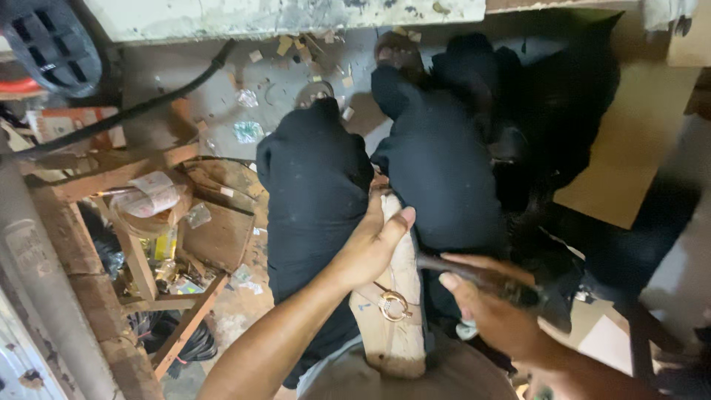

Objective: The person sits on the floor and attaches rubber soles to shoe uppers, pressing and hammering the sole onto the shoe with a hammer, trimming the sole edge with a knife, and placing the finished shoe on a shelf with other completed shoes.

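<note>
Ring [392, 305] on wood block [392, 326] betw hands: L hand [374, 244] curled steadying block, R hand [492, 311] gripping tool [481, 278]; next needs careful aim

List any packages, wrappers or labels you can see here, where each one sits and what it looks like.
Printed carton: far left by the black hose, flat, red and white.
Crumpled paper wrapper: on the wooden frame at left, white with pink print.
Yellow packet: lower inside that frame, small.
Foil scraps: on the floor, silvery green.
</note>
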The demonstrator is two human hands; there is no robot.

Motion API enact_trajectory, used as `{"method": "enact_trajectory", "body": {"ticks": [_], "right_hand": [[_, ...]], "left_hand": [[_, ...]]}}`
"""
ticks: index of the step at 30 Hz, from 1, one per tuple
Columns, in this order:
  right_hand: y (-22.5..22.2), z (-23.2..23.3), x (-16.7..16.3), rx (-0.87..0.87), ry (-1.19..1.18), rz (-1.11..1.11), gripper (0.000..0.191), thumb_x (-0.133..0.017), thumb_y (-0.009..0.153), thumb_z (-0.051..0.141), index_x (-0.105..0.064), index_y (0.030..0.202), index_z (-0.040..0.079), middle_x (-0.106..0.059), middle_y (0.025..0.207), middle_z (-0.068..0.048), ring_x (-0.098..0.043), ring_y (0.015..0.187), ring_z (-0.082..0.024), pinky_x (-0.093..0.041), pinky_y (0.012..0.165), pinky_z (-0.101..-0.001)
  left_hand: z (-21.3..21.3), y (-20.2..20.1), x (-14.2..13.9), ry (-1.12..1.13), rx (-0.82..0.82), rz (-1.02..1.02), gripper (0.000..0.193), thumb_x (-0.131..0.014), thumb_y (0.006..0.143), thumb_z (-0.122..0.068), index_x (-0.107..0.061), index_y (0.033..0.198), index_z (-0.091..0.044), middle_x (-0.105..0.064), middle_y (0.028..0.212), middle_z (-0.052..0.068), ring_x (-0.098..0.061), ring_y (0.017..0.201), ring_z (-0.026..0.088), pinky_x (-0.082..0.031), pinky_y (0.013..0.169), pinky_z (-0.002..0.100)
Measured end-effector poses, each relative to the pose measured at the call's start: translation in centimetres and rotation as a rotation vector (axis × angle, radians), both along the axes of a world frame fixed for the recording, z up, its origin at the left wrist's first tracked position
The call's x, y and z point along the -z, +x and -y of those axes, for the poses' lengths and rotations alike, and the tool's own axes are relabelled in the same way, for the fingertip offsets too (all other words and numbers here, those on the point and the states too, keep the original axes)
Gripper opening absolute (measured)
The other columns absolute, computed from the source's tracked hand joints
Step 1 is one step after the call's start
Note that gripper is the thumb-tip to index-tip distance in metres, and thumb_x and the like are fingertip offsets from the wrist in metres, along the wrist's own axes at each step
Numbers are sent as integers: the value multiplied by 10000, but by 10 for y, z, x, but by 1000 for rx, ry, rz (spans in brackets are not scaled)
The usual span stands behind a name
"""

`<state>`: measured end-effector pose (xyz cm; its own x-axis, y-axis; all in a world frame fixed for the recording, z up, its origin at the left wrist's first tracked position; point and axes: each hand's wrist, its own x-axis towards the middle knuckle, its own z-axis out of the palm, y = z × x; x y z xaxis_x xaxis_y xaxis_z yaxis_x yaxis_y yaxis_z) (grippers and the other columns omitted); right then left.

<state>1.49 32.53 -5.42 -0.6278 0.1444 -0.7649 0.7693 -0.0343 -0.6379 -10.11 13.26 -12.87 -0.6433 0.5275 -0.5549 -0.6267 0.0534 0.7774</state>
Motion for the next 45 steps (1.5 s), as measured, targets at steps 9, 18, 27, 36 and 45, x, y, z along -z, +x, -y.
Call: {"method": "enact_trajectory", "body": {"ticks": [9, 18, 27, 36, 45], "right_hand": [[-34, -6, 5, -28, 92, 273, 262, -693, 926, 236, -684, 795, 9, -554, 515, -55, -507, 439, -154, -397, 423, -317], [-44, -13, 8, -139, 52, 141, 355, -659, 968, 318, -677, 743, 44, -547, 527, -56, -493, 466, -162, -382, 458, -329], [0, 11, -70, -52, -82, -515, 317, -753, 810, 103, -733, 1092, -40, -739, 725, -112, -674, 564, -165, -546, 484, -330], [41, 1, -111, -457, 84, -894, 315, -804, 822, 100, -756, 1105, -29, -792, 846, -124, -767, 631, -151, -596, 621, -319], [55, -6, -132, -506, 58, -811, 296, -806, 821, 146, -758, 1045, -40, -736, 717, -92, -690, 528, -140, -522, 444, -287]], "left_hand": [[17, -10, -26, 139, 90, 90, 1113, -841, 796, -290, -75, 1472, 152, -521, 1396, 221, -523, 1308, 252, -445, 1091, 317], [21, 3, -38, 108, 161, -43, 947, -828, 808, -234, -202, 1439, 94, -542, 1146, 146, -569, 1073, 189, -519, 916, 309], [45, 8, -127, 79, 243, -449, 719, -865, 727, -277, -511, 1289, -3, -689, 1016, 123, -704, 918, 234, -571, 802, 352], [46, 54, -164, -35, 413, -928, 653, -845, 704, -296, -511, 1190, -16, -623, 868, 158, -673, 799, 366, -536, 723, 437], [48, 86, -169, 69, 466, -1116, 627, -829, 757, -288, -480, 1193, -3, -591, 979, 196, -634, 832, 383, -525, 808, 480]]}}
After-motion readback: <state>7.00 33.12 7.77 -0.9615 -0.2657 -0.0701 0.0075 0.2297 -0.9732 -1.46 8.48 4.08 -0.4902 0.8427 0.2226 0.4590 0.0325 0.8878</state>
